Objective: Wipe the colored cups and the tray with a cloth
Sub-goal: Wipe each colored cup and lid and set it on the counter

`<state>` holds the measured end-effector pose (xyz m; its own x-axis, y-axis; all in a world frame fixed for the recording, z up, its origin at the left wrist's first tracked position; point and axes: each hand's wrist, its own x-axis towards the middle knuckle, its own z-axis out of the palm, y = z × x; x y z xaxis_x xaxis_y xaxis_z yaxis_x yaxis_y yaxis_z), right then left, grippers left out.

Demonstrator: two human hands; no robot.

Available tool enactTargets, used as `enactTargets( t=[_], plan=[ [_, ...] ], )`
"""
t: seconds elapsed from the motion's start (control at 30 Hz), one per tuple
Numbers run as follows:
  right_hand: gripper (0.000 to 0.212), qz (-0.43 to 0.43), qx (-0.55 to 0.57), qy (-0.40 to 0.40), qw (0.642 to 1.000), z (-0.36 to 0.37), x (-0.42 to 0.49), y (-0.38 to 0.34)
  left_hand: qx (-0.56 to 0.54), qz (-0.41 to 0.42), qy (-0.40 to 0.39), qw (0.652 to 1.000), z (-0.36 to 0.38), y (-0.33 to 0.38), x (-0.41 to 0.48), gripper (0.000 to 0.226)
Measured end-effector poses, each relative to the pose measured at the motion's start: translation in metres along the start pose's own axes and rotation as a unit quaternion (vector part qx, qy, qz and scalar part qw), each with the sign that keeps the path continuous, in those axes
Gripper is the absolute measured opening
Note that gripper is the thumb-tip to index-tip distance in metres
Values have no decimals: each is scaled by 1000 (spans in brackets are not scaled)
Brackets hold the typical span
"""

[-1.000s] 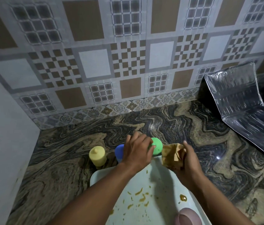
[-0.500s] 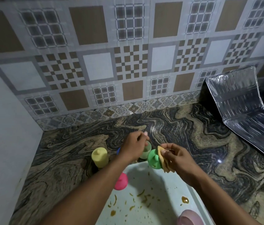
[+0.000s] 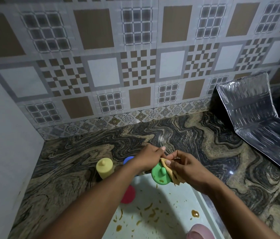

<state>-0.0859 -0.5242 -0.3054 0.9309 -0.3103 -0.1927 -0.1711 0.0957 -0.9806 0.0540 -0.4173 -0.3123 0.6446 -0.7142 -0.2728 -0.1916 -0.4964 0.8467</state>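
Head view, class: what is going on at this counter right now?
A person is wiping cups. The left hand holds a green cup above the far edge of the tray, while the right hand presses a tan cloth against it. The tray is spattered with food bits. A yellow cup and a blue cup stand on the counter.

Bare left forearm (image 3: 92, 209) enters at 7 o'clock and bare right forearm (image 3: 235, 209) at 5 o'clock. They converge just below frame centre. The left hand (image 3: 150, 158) is back-up with a near-straight wrist. Its fingers curl round the far end of the cup (image 3: 160, 173), and one fingertip shows at the hand's 1 o'clock. The right hand (image 3: 187, 167) is at 3 o'clock of the left, touching it, with the wrist bent inward. Its thumb and fingers pinch the cloth (image 3: 172, 175) against the cup's side, thumb on top, knuckles towards 3 o'clock.
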Motion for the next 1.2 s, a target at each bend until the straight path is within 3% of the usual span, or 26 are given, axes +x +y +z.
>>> enactTargets(
  t=[0.1,0.2,0.3,0.37,0.43,0.53,0.6,0.67,0.73,0.87,0.93,1.07,1.13,1.2],
  plan=[
    [29,-8,41,12,999,-1,2,0,-14,35,35,999,7,6,0,45],
    [36,-13,123,50,991,1,2,8,-81,75,118,987,13,4,6,40],
    [28,-7,221,90,971,13,-2,21,-158,70,221,960,17,-7,12,37],
    [20,-1,266,107,958,23,-3,26,-189,37,247,950,20,-10,11,36],
    [16,7,259,116,959,24,-3,26,-178,4,204,963,19,-11,9,37],
    [20,34,196,67,978,10,-2,12,-195,-55,34,979,5,-3,0,48],
    [18,39,165,36,985,5,0,2,-179,-60,-7,982,-1,6,-4,54],
    [10,25,170,40,984,7,4,-5,-165,-6,62,984,4,13,1,51],
    [9,7,214,77,974,17,7,-6,-176,52,187,965,12,16,4,47],
    [19,14,330,190,925,43,10,17,-224,6,395,891,21,13,0,45],
    [20,41,323,200,924,45,9,21,-215,-39,342,914,23,4,0,47],
    [9,70,188,111,973,25,6,1,-223,-91,93,966,-1,-4,4,62],
    [9,53,174,100,978,25,9,-5,-167,-52,100,979,-6,6,4,56],
    [12,34,218,139,965,34,12,-3,-145,-1,196,970,0,18,3,50]
  ],
)
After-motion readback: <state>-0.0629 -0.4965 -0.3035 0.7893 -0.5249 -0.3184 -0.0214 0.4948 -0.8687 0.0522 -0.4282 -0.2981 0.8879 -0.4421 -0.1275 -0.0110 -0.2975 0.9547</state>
